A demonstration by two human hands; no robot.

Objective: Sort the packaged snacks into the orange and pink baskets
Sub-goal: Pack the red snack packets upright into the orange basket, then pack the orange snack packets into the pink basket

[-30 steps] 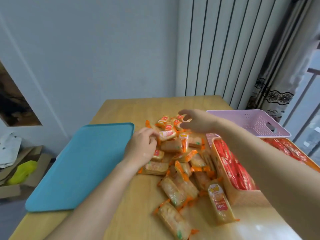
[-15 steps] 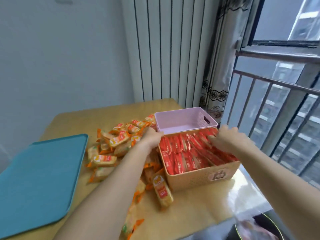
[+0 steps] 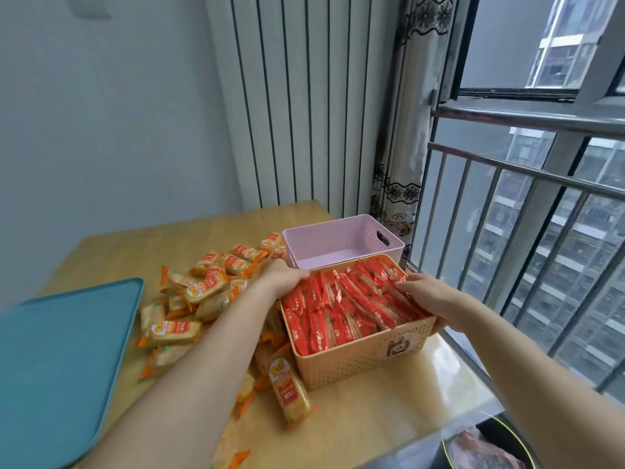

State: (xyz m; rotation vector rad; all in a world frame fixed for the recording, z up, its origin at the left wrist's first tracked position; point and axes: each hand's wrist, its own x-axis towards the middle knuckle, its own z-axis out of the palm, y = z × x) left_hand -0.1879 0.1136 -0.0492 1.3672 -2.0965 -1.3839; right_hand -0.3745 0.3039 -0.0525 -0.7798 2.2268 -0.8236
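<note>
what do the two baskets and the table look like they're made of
Orange basket and pink basket: likely moulded plastic, matte, with regular perforated walls and a cut-out handle on the pink one. Table: light wood or wood-look laminate, faint grain, glossy where window light reflects.

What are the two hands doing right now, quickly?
Left hand: gripping the left rim of the orange perforated plastic basket full of red-wrapped snacks.
Right hand: gripping the basket's right side, fingers over the snacks.
</note>
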